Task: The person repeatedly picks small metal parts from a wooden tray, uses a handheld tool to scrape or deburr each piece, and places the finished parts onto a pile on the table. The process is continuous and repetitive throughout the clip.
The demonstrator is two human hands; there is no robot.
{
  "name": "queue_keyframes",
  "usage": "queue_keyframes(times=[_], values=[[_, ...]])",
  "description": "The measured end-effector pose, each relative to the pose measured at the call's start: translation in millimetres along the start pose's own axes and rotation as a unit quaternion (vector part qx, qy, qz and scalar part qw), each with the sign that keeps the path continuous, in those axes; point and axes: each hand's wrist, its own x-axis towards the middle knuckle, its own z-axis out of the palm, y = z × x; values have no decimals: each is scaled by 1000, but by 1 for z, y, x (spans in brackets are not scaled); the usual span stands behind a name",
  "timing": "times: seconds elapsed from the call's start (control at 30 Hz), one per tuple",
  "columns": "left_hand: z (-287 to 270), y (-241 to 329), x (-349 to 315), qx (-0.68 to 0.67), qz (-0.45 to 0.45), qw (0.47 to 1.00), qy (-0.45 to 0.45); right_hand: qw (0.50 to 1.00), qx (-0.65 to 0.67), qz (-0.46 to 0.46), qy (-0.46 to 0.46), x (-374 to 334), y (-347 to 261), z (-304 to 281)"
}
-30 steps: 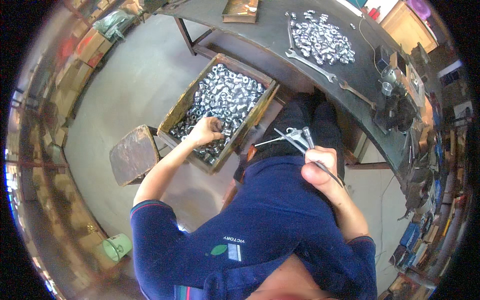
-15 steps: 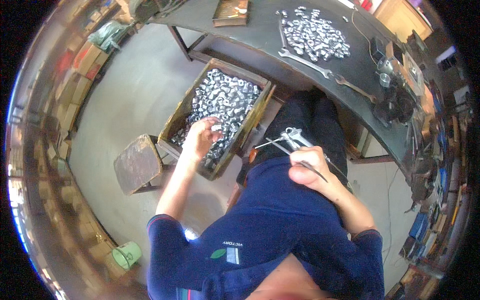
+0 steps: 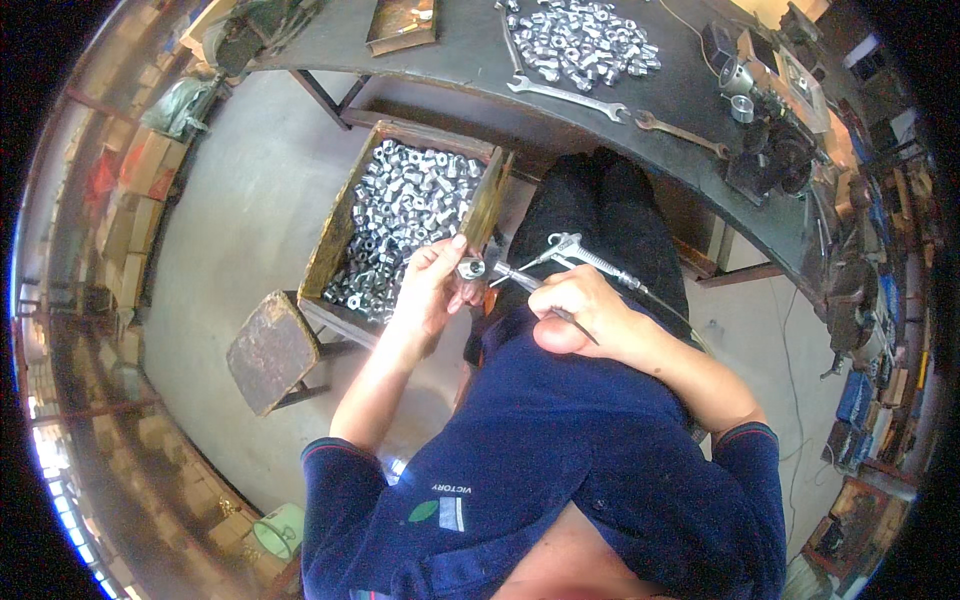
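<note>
Head view: left hand (image 3: 430, 287) pinches a nut (image 3: 472, 269), likely rigid and slick, best held by its sides; right hand (image 3: 578, 308) grips a metal tool (image 3: 521, 279).

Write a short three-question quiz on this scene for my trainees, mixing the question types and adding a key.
1. Multiple choice: what does the left hand hold?
A) a paintbrush
B) a small metal part
C) a sheet of paper

2. True or false: the right hand holds a thin tool.

3. Fill the gap with left or right: in the picture, the stool stands to the ____ of the wooden box.

Key: 1. B; 2. true; 3. left
</note>
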Motion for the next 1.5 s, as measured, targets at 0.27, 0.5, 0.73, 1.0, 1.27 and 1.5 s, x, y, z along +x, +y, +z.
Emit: queue_keyframes(times=[0.27, 0.5, 0.73, 1.0, 1.27, 1.5], values=[[14, 22, -3, 269, 2, 963, 24, 991, -73, 56, -101, -3, 0, 4], [19, 24, 0, 314, 60, 946, -47, 995, -24, 71, -65, -5, 7, 9], [17, 27, 7, 215, 86, 968, -96, 996, 22, 81, -33, -5, 6, 4], [17, 26, 5, 216, 36, 969, -112, 1000, 14, 25, -1, -11, 16, 5], [1, 15, 12, 577, 176, 794, 74, 992, 82, -53, 75, -13, -36, -48], [-2, 0, 15, 626, 272, 730, 36, 992, 96, -5, 85, -8, -37, -31]])
